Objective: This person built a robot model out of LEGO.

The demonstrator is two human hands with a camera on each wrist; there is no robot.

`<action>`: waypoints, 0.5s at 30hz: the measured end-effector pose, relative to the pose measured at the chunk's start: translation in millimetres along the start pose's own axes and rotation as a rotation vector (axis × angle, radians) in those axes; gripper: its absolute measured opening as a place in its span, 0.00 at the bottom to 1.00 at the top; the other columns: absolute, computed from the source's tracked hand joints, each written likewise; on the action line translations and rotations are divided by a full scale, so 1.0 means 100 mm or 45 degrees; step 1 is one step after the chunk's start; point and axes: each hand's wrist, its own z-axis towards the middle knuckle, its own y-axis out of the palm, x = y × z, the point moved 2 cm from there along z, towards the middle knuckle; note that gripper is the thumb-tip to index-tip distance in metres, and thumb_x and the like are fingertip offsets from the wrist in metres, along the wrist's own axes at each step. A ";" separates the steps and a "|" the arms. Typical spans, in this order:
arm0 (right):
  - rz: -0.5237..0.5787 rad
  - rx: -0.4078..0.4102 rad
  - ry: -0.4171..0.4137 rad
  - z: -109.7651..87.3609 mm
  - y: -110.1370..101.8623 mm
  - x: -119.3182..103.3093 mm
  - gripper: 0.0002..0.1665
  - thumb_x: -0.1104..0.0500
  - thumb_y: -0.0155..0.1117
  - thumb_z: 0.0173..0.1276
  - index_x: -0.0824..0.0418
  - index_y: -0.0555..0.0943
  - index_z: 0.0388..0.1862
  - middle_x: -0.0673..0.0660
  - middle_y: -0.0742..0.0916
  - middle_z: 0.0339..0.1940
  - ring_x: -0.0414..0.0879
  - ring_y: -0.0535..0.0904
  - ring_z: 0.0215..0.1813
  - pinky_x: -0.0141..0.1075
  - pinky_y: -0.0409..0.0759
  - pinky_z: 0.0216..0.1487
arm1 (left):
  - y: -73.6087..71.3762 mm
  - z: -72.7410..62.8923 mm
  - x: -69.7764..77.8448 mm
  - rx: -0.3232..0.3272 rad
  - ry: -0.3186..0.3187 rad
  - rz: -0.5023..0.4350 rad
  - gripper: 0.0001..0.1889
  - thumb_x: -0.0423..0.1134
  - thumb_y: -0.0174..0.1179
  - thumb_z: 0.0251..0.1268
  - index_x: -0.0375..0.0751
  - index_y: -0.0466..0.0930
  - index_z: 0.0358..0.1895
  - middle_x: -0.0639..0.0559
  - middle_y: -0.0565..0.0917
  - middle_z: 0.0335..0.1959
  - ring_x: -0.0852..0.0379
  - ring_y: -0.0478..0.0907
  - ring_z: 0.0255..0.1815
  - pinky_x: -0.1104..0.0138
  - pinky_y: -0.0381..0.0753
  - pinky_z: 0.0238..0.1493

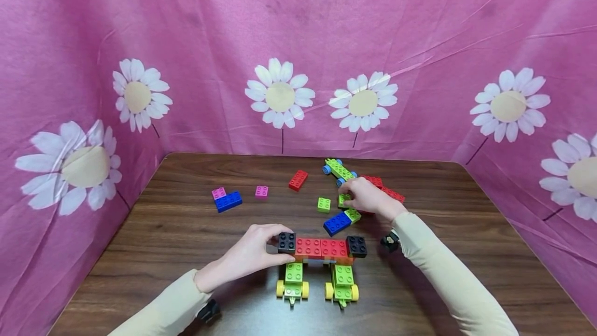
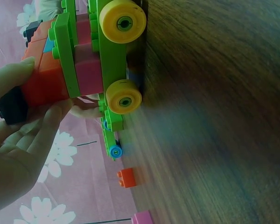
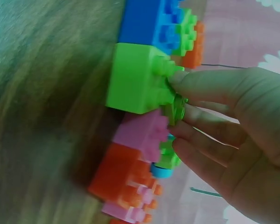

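My left hand (image 1: 249, 250) grips the left end of a toy-brick build, thumb in front and fingers behind. Red bricks (image 1: 322, 247) form its top bar, with a black brick (image 1: 286, 242) at the left end and another black brick (image 1: 356, 247) at the right. Beneath stand two green wheeled bases (image 2: 113, 60) with yellow wheels (image 2: 123, 21). Farther back, my right hand (image 1: 368, 196) pinches a small green brick (image 1: 344, 200) between thumb and fingers, partly hidden by them. Just nearer lie a blue brick (image 1: 337, 223) and a green brick (image 3: 130, 77), touching.
A green wheeled base (image 1: 339, 170) with blue wheels lies behind my right hand, beside red bricks (image 1: 393, 194). Leftward are a green brick (image 1: 324, 205), a red brick (image 1: 298, 180), a pink brick (image 1: 261, 192) and a blue brick (image 1: 228, 201) touching another pink one. Pink cloth (image 1: 298, 25) hangs behind the table.
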 end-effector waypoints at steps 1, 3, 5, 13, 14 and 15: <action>0.002 0.011 0.006 -0.01 -0.03 -0.01 0.16 0.62 0.74 0.60 0.68 0.85 0.45 0.60 0.90 0.43 0.52 0.85 0.44 0.46 0.84 0.46 | 0.00 0.00 0.00 0.000 0.004 0.002 0.18 0.43 0.72 0.58 0.41 0.83 0.49 0.55 0.87 0.36 0.69 0.80 0.36 0.72 0.84 0.42; 0.001 0.040 0.011 -0.05 -0.10 -0.05 0.17 0.61 0.73 0.60 0.67 0.85 0.47 0.61 0.89 0.44 0.53 0.85 0.46 0.47 0.84 0.49 | 0.00 0.00 0.00 -0.001 0.006 0.000 0.18 0.43 0.72 0.58 0.41 0.83 0.49 0.55 0.87 0.36 0.69 0.80 0.37 0.72 0.84 0.42; 0.007 0.076 0.010 -0.08 -0.18 -0.11 0.17 0.61 0.74 0.60 0.67 0.85 0.47 0.60 0.89 0.45 0.53 0.85 0.48 0.48 0.84 0.51 | 0.00 -0.01 0.01 -0.003 0.009 -0.003 0.18 0.43 0.72 0.58 0.40 0.82 0.50 0.54 0.87 0.37 0.69 0.81 0.37 0.72 0.84 0.42; 0.009 0.232 -0.126 -0.27 -0.54 -0.52 0.16 0.60 0.74 0.60 0.61 0.85 0.47 0.53 0.87 0.40 0.38 0.78 0.34 0.32 0.80 0.35 | 0.00 -0.01 0.00 0.009 0.018 -0.003 0.18 0.44 0.72 0.58 0.41 0.83 0.49 0.54 0.87 0.36 0.67 0.81 0.36 0.72 0.85 0.42; 0.012 0.243 -0.150 -0.30 -0.58 -0.59 0.16 0.60 0.74 0.60 0.61 0.85 0.47 0.52 0.87 0.40 0.37 0.77 0.34 0.30 0.79 0.34 | 0.00 -0.01 0.00 0.010 0.020 -0.002 0.18 0.44 0.72 0.58 0.41 0.83 0.49 0.54 0.87 0.36 0.67 0.81 0.36 0.72 0.85 0.42; 0.018 0.249 -0.171 -0.33 -0.61 -0.67 0.16 0.59 0.74 0.60 0.60 0.85 0.47 0.51 0.87 0.40 0.36 0.76 0.34 0.29 0.78 0.34 | 0.00 -0.01 0.00 0.010 0.020 0.000 0.18 0.44 0.72 0.58 0.41 0.83 0.50 0.54 0.87 0.37 0.67 0.81 0.36 0.71 0.85 0.42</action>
